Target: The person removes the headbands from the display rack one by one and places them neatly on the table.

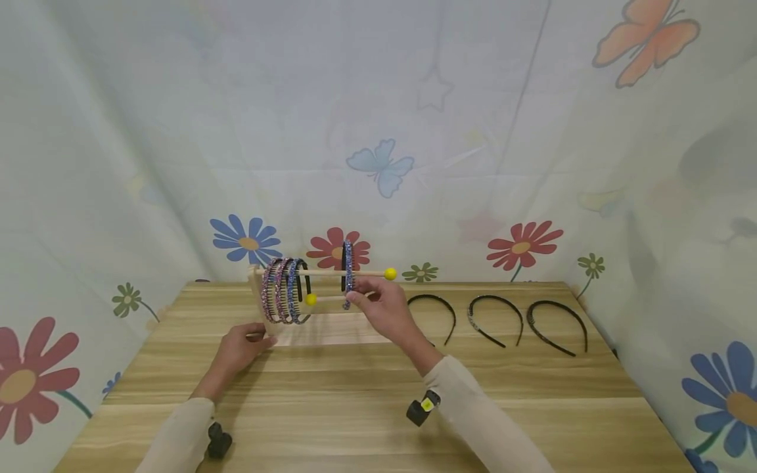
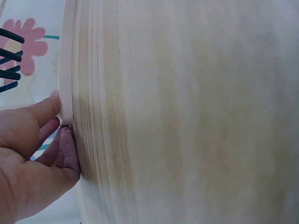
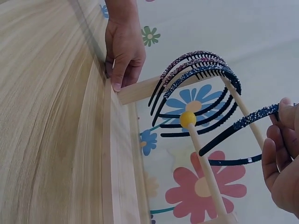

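Pale sleeves (image 1: 485, 420) lead to a left hand (image 1: 239, 348) gripping the end of the wooden stand (image 1: 331, 332) and a right hand (image 1: 384, 310) pinching the blue-glittered headband (image 1: 348, 263) at its rods (image 1: 369, 272), a probably light, springy hoop best held by its decorated side.

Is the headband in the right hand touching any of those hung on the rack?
Apart. In the head view, a bare stretch of the wooden rod separates the held headband from the hung headbands.
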### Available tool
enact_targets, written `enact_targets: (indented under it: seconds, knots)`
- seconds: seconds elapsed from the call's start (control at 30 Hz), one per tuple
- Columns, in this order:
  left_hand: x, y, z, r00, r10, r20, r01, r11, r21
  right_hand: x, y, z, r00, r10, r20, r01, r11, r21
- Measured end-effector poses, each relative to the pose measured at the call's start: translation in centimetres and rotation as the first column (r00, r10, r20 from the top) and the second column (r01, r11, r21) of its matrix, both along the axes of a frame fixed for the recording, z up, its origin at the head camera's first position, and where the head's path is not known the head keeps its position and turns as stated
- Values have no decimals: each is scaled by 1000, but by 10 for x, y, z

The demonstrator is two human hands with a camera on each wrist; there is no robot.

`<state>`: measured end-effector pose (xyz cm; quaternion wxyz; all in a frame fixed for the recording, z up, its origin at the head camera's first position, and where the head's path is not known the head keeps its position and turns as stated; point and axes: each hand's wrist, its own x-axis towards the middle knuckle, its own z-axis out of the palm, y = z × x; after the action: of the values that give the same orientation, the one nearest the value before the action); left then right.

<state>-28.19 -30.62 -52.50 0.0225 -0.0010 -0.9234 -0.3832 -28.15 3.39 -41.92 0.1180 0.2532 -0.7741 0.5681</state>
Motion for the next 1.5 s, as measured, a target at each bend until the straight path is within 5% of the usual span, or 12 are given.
enact_targets:
  seconds: [1.5]
  knots:
    - [-1,-1,-2,1000,-11,-3,11,1000,-5,7,88,30,982,-155,-112,163,984,73]
